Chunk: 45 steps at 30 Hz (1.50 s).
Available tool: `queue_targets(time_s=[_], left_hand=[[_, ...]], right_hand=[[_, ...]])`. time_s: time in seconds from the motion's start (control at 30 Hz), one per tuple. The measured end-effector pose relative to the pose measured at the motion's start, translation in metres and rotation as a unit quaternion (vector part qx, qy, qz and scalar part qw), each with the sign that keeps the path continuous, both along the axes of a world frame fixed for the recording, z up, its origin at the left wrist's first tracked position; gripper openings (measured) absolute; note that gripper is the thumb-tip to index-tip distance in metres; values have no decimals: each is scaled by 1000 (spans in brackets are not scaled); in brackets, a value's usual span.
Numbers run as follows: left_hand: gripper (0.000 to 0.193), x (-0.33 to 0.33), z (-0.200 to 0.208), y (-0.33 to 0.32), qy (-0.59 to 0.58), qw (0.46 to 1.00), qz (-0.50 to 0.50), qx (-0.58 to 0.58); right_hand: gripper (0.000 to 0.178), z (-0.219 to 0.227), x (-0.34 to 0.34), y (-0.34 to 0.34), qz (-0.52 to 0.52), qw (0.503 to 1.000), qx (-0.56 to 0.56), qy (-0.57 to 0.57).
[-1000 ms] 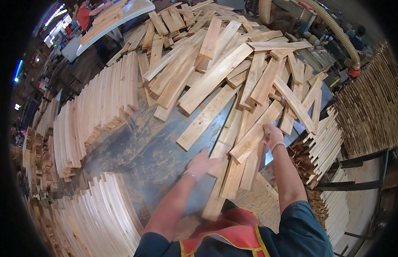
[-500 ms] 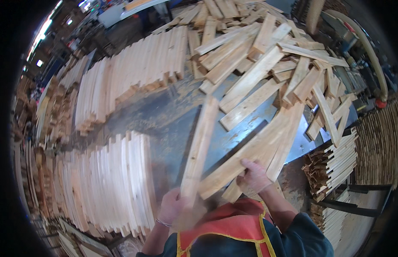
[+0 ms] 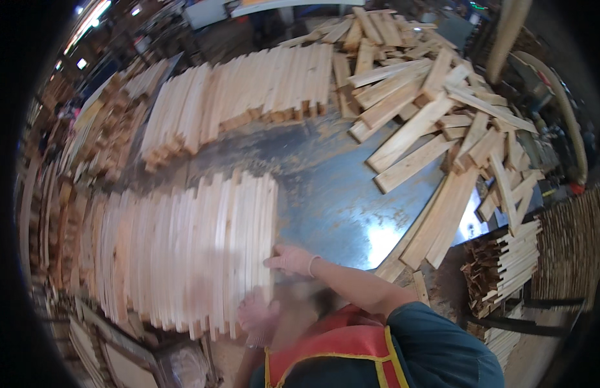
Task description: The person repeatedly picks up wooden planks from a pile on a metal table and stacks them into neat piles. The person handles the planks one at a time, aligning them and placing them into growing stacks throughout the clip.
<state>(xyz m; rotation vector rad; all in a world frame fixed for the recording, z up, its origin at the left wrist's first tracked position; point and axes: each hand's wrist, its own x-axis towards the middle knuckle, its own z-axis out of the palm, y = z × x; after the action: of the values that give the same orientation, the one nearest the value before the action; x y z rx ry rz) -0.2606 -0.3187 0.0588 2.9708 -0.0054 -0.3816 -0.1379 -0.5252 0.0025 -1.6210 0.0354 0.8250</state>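
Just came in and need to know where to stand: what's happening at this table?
A person in an orange vest is stacking wooden slats. Both hands are at the near stack: the right hand rests against its edge, and the left hand is at its near end, blurred. A loose pile of slats lies across the metal table.

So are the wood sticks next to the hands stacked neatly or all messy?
Neatly. The near stack of slats lies side by side in one even row, with the right hand and left hand at its edge.

Counts on the table

Two hands — left hand, right hand; two neat stacks of slats; one loose heap of boards — too many to count.
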Motion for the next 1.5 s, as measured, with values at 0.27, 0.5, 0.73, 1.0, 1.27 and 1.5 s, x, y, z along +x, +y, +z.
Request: queue_targets(time_s=[0.27,0.5,0.73,1.0,1.27,1.5], left_hand=[[76,27,35,-59,-12,994,-91,-65],[77,75,31,-169,49,967,-224,-112],[86,115,38,-224,-58,968,-222,-103],[116,109,12,-233,145,957,-204,-147],[101,78,5,-121,315,842,-120,-422],[96,30,14,-48,67,981,-69,-166]], right_hand=[[51,2,87,-306,-629,670,-289,-267],[99,-3,154,-485,-758,635,-149,-29],[66,8,93,-395,-662,682,301,-75],[36,-9,-68,-211,-465,816,320,124],[46,-7,-60,-203,-477,849,199,112],[67,-11,-58,-179,-493,860,93,91]])
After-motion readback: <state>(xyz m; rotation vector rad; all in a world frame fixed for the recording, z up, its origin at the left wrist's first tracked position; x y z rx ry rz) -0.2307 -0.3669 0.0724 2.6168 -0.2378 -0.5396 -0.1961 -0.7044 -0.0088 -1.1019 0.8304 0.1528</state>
